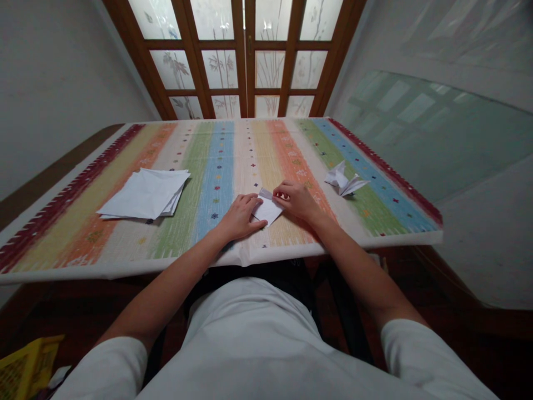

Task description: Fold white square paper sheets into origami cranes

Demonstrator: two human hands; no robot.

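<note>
A small piece of folded white paper (267, 210) lies on the tablecloth in front of me, with a raised flap at its far edge. My left hand (241, 216) holds it from the left, the thumb along the near edge and the curled fingers on the far left side. At the upper right of the paper, my right hand (296, 199) pinches the flap between thumb and fingers. Off to the right stands a folded paper crane (343, 179), apart from both hands. A stack of white paper sheets (144, 194) rests farther left, its edges uneven.
The striped tablecloth (200, 183) covers the table, whose near edge runs just before my body. Wooden doors with glass panes (220, 66) stand behind it. A glass panel (416, 144) is on the right wall. A yellow crate (31, 366) sits low at the left.
</note>
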